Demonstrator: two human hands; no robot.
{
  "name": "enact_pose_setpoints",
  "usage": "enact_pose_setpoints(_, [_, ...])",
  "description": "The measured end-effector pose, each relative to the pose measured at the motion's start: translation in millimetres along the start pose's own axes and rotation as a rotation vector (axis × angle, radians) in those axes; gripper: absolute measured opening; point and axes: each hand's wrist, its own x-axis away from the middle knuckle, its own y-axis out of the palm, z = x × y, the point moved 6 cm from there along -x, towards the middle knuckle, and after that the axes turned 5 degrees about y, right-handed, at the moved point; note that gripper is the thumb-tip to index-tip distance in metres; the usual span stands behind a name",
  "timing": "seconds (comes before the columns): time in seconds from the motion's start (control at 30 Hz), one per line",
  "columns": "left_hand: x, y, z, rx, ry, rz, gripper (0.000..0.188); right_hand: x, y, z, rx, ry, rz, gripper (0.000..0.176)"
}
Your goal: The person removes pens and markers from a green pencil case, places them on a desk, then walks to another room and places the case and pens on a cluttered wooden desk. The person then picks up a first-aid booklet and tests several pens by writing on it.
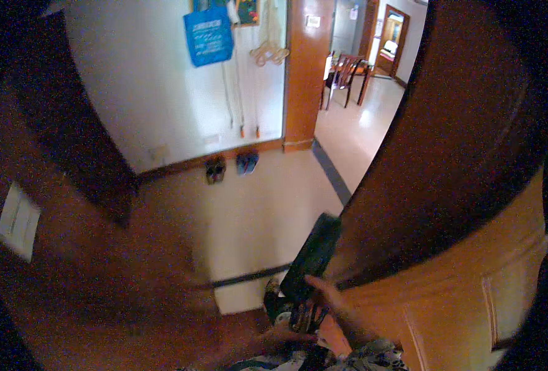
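A dark, flat, oblong object stands tilted in front of my body, too blurred to name more exactly. My right hand is at the right side of its lower end, a finger along its edge, and seems to grip it. Below, my left hand reaches in from the left, close under a dark striped item. Motion blur hides what its fingers do. Patterned cloth shows at the bottom, beneath both hands.
On the right stands a large brown wooden door, near my right hand. Beyond a dark threshold strip, dark footwear and blue slippers sit by the wall. A blue bag hangs above. A wooden chair stands farther off.
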Motion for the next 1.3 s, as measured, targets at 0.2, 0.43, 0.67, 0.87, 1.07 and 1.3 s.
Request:
enact_pose_setpoints(0.2, [-104, -60, 193, -0.412, -0.112, 0.031, 0.055, -131, 20, -179, 0.060, -0.036, -0.074, 0.048])
enact_pose_setpoints(0.43, [-269, -36, 289, -0.701, -0.123, -0.103, 0.050, -201, -112, -310, -0.049, -0.054, -0.051, 0.044])
enact_pose_setpoints(0.67, [-447, -68, 428, -0.525, -0.638, -0.352, 0.049, -279, -187, -474, -0.312, -0.102, 0.262, 0.046])
enact_pose_setpoints(0.87, [-612, -90, 521, -0.558, -0.788, -0.407, 0.046, -356, -296, -595, -0.582, -0.416, 0.381, 0.036])
enact_pose_setpoints(1.07, [-816, -97, 607, -0.386, -0.735, -0.278, 0.030, -452, -476, -675, -0.701, -0.582, 0.575, 0.034])
enact_pose_setpoints(1.3, [-1044, -77, 725, -0.223, -0.596, -0.277, 0.032, -519, -624, -879, -0.849, -0.596, 0.619, 0.033])
